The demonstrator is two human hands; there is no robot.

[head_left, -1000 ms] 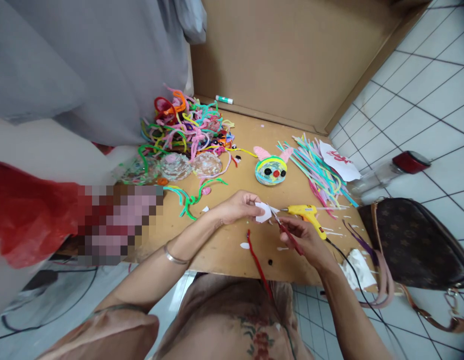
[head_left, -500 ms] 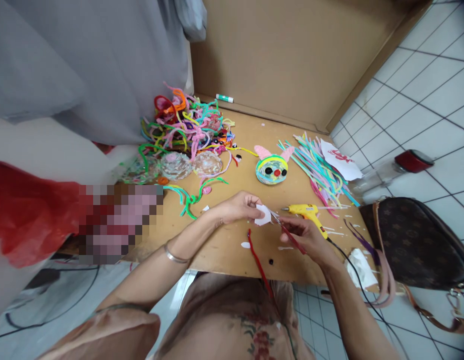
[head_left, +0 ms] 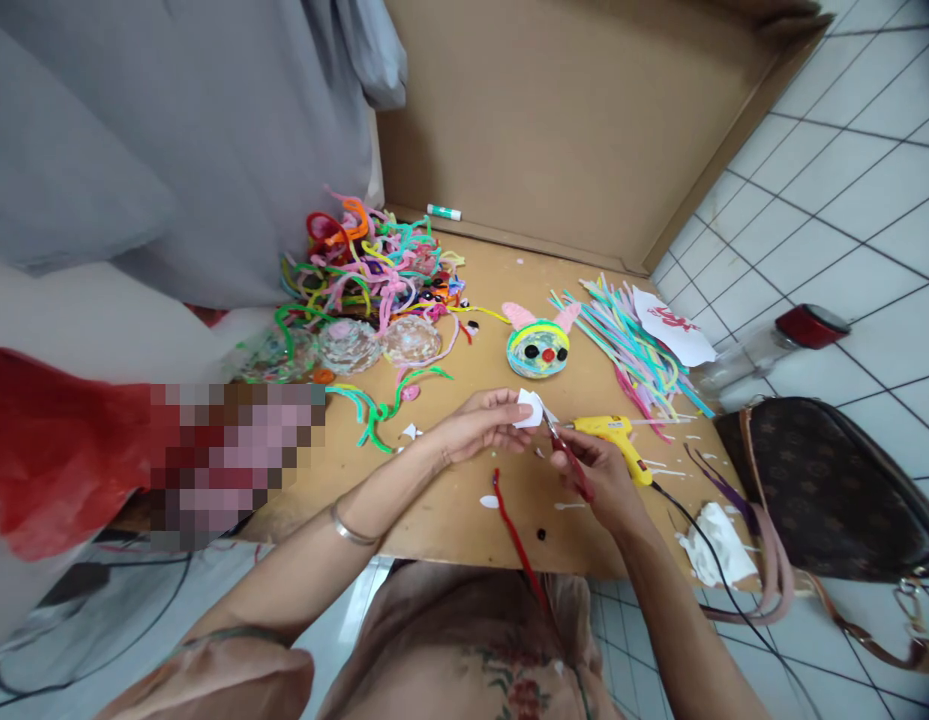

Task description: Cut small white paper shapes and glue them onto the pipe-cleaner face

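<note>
The left hand [head_left: 488, 420], with a bangle [head_left: 350, 526] on its arm, pinches the paper [head_left: 529, 409] between thumb and fingers, above the table [head_left: 434, 510]. The scissors [head_left: 573, 461] meet the paper's right edge, their red handles closed in the right hand's [head_left: 600, 474] curled fingers. Just beyond lies the glue gun [head_left: 611, 434].

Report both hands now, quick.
Left hand: closed on the white paper.
Right hand: closed on the red-handled scissors, blades at the paper.
</note>
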